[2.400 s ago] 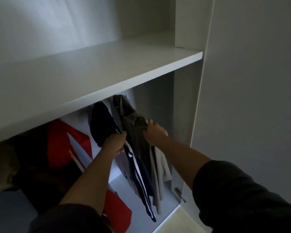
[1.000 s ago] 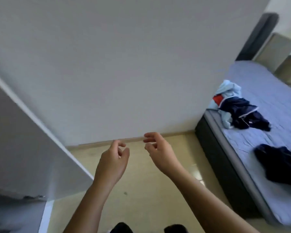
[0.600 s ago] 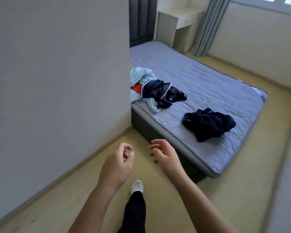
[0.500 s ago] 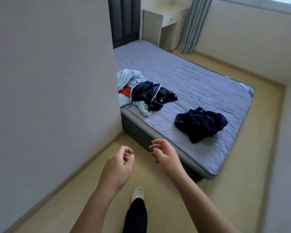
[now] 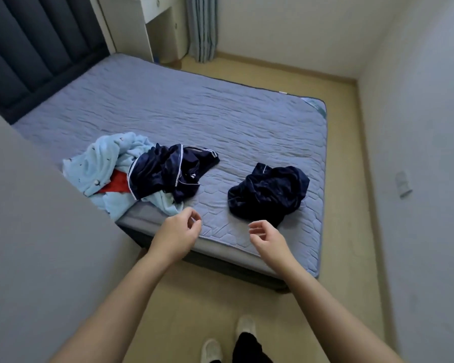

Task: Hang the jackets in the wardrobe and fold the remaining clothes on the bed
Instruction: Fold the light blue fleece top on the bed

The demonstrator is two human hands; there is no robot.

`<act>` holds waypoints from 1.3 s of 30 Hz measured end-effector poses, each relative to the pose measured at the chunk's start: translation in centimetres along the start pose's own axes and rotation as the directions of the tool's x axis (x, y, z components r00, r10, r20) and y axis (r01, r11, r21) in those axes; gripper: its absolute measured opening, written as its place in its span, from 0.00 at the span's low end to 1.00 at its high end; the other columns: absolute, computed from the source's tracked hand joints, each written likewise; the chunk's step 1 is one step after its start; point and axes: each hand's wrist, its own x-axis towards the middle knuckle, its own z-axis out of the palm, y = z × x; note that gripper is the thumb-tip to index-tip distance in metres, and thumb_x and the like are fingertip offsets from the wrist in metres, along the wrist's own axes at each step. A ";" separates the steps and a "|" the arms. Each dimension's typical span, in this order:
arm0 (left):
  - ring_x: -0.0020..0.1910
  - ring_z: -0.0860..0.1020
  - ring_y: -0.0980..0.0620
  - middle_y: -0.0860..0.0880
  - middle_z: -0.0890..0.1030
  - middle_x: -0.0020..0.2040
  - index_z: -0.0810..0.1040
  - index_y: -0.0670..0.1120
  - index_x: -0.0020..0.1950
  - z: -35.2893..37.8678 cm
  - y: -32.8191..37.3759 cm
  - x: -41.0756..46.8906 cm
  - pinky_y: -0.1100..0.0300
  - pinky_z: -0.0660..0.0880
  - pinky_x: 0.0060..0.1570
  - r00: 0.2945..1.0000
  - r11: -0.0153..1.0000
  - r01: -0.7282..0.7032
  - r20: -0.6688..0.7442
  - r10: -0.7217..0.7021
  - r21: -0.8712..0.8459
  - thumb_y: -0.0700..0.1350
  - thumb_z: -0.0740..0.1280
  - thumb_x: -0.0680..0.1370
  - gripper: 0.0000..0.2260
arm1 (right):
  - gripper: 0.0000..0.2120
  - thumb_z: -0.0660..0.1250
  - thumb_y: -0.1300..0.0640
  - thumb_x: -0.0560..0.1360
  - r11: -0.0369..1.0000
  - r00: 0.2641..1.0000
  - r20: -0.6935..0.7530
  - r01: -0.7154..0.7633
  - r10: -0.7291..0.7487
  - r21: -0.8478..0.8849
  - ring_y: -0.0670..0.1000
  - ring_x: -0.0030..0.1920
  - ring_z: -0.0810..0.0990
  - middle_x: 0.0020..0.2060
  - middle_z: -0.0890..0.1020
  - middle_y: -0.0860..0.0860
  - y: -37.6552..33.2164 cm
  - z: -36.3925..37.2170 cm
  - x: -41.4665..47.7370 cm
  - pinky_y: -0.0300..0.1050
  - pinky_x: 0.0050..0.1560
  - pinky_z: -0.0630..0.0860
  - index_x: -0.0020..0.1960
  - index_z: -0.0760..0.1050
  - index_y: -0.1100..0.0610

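Head view, the only one. Both hands are empty. My left hand (image 5: 177, 233) and right hand (image 5: 266, 238) are held out in front of me over the near edge of the bed (image 5: 220, 113). The fingers are loosely curled, gripping nothing and touching nothing.

Clothes are in two lots on the bed:
- Left pile, at the near-left corner: a light blue garment (image 5: 102, 163) underneath, spilling over the mattress edge. A red piece (image 5: 117, 186) is tucked into it, and a navy garment with white piping (image 5: 165, 174) is draped on top. They overlap, so they'll have to come apart one at a time.
- Separate dark navy heap (image 5: 268, 192), well apart to the right, just beyond my right hand. It's crumpled, so I can't tell if it's a jacket or something to fold.

My guess is the hands are spread like this to go for one lot each, or both for the heap, which is the closest grab. The wardrobe isn't in shot. The grey panel (image 5: 37, 258) on my left may be part of it, can't tell.

My judgement: between items, at the picking stage. Risk: pulling the piped navy piece drags the blue one off the edge.
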 end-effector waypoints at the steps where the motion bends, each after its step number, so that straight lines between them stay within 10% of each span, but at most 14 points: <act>1: 0.39 0.78 0.52 0.53 0.80 0.38 0.73 0.54 0.44 0.2 0.3 2.7 0.50 0.77 0.44 1.000 0.999 -0.023 0.019 0.022 0.043 0.48 0.62 0.77 0.03 | 0.11 0.62 0.59 0.77 1.000 1.000 -0.010 -0.025 0.024 -0.016 0.49 0.53 0.78 0.53 0.79 0.50 0.7 -0.4 2.2 0.37 0.48 0.72 0.60 0.73 0.55; 12: 0.47 0.75 0.47 0.49 0.80 0.50 0.72 0.51 0.48 5.3 -8.6 28.1 0.55 0.73 0.45 0.948 0.897 0.168 0.183 -0.261 0.409 0.48 0.60 0.77 0.03 | 0.31 0.68 0.51 0.72 0.890 0.931 0.110 -0.292 0.348 -0.351 0.58 0.53 0.78 0.65 0.68 0.56 6.9 -2.1 27.6 0.53 0.53 0.78 0.72 0.61 0.50; 17: 0.56 0.74 0.45 0.46 0.73 0.59 0.71 0.48 0.59 10.1 -17.8 36.6 0.52 0.73 0.53 0.902 0.834 0.206 0.231 -0.364 0.512 0.49 0.61 0.77 0.12 | 0.42 0.73 0.49 0.69 0.794 0.899 0.036 -0.365 0.436 -0.485 0.59 0.75 0.53 0.76 0.52 0.52 12.4 2.2 38.3 0.62 0.67 0.65 0.75 0.52 0.41; 24: 0.68 0.59 0.32 0.38 0.59 0.72 0.63 0.46 0.70 11.8 -28.6 53.2 0.30 0.67 0.55 0.972 0.830 0.232 -0.154 -0.178 0.506 0.47 0.79 0.64 0.40 | 0.56 0.77 0.47 0.66 0.656 0.809 -0.195 -0.569 0.554 -0.496 0.61 0.76 0.39 0.75 0.30 0.48 22.2 8.3 51.2 0.73 0.64 0.61 0.73 0.36 0.32; 28: 0.61 0.66 0.27 0.38 0.55 0.73 0.59 0.54 0.73 13.8 -33.2 58.3 0.33 0.70 0.55 0.971 0.816 0.233 -0.077 -0.227 0.529 0.48 0.80 0.64 0.44 | 0.37 0.70 0.59 0.72 0.570 0.768 -0.325 -0.631 0.551 -0.526 0.62 0.67 0.63 0.74 0.54 0.55 26.4 11.0 54.2 0.57 0.58 0.73 0.73 0.56 0.39; 31: 0.50 0.74 0.29 0.38 0.65 0.64 0.71 0.50 0.64 15.0 -34.9 58.7 0.42 0.73 0.47 0.978 0.799 0.196 -0.052 -0.203 0.568 0.39 0.73 0.69 0.25 | 0.18 0.61 0.64 0.73 0.648 0.774 -0.482 -0.620 0.411 -0.442 0.63 0.54 0.76 0.56 0.74 0.58 27.0 10.1 55.2 0.50 0.51 0.73 0.60 0.72 0.50; 34: 0.46 0.76 0.34 0.42 0.71 0.57 0.75 0.50 0.54 13.6 -33.9 59.2 0.49 0.70 0.44 0.967 0.834 0.252 -0.099 -0.234 0.491 0.39 0.65 0.73 0.12 | 0.10 0.60 0.65 0.70 0.774 0.759 -0.508 -0.582 0.408 -0.249 0.61 0.49 0.78 0.42 0.80 0.56 23.6 8.3 56.4 0.45 0.44 0.68 0.44 0.74 0.52; 39: 0.51 0.75 0.38 0.43 0.76 0.52 0.77 0.49 0.52 8.0 -31.3 59.4 0.51 0.69 0.46 0.966 0.864 0.246 -0.037 -0.256 0.439 0.35 0.62 0.72 0.14 | 0.09 0.63 0.61 0.73 0.943 0.795 -0.509 -0.299 0.332 0.148 0.59 0.51 0.80 0.47 0.83 0.57 8.8 8.8 64.2 0.52 0.56 0.75 0.50 0.78 0.55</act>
